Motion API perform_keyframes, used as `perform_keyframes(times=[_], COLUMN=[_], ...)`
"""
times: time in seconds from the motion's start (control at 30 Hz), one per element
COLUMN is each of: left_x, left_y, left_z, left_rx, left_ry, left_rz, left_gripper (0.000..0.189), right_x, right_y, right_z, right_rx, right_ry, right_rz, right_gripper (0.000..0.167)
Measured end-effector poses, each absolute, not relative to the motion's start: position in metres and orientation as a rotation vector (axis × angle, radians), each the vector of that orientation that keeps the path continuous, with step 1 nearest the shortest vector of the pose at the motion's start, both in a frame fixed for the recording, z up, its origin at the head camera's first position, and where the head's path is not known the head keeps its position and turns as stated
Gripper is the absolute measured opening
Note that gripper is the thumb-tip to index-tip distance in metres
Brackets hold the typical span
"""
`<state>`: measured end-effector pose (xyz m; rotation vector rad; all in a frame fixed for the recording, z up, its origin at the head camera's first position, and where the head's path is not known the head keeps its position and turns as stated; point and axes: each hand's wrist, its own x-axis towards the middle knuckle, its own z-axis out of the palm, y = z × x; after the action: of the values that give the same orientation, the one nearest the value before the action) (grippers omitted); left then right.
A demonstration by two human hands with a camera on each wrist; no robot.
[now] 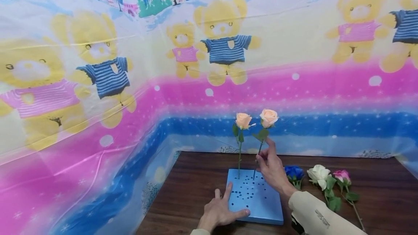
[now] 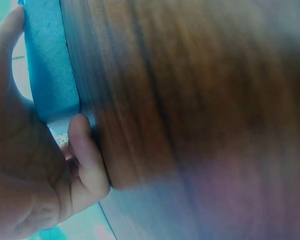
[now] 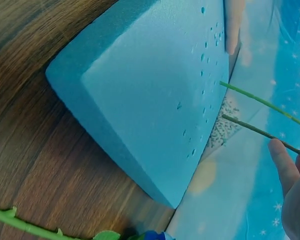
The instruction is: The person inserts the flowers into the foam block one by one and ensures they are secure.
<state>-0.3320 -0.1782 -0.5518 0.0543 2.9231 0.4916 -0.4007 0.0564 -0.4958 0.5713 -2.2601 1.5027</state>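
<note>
A light blue foam board point(image 1: 266, 209) dotted with small holes lies on the table. My right hand point(image 1: 273, 168) pinches the stem of a peach artificial rose point(image 1: 269, 118), holding it slightly tilted above the board's back part. In the right wrist view, the lower end of that rose stem point(image 3: 255, 131) is right at the board's surface. Beside it, a second peach rose point(image 1: 243, 120) stands upright in the board with no hand on it. My left hand point(image 1: 218, 209) rests at the board's front left, fingers spread along the left edge and thumb extended over the front.
To the right on the brown wooden table point(image 1: 183, 180) lie a blue rose point(image 1: 294, 172), a white rose point(image 1: 318, 175) and a pink rose point(image 1: 342, 176). A cloth printed with teddy bears point(image 1: 225, 50) hangs behind and to the left of the table.
</note>
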Motion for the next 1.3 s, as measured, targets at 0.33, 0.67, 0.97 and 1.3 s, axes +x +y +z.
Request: perform_keyframes(times=[0.33, 0.67, 0.97, 1.3], left_x=[-0.332, -0.334, -0.331, -0.334], left_y=[-0.179, -0.179, -0.181, -0.18], left_z=[-0.552, -0.552, -0.553, -0.554], left_rx=[0.046, 0.047, 0.025, 0.036], left_ry=[2.909, 2.9, 2.883, 2.891], left_rz=[0.504, 0.495, 0.517, 0.532], left_gripper=[0.12, 0.12, 0.12, 0.12], right_x=[-0.406, -0.412, -0.413, -0.415], right_y=[0.045, 0.04, 0.037, 0.038], right_z=[-0.496, -0.502, -0.507, -0.511], right_rx=[0.526, 0.5, 0.502, 0.536], right_ry=[-2.312, -2.335, -2.346, -2.345], right_rz=[1.531, 1.52, 1.515, 1.468], right_gripper=[0.067, 0.064, 0.067, 0.071])
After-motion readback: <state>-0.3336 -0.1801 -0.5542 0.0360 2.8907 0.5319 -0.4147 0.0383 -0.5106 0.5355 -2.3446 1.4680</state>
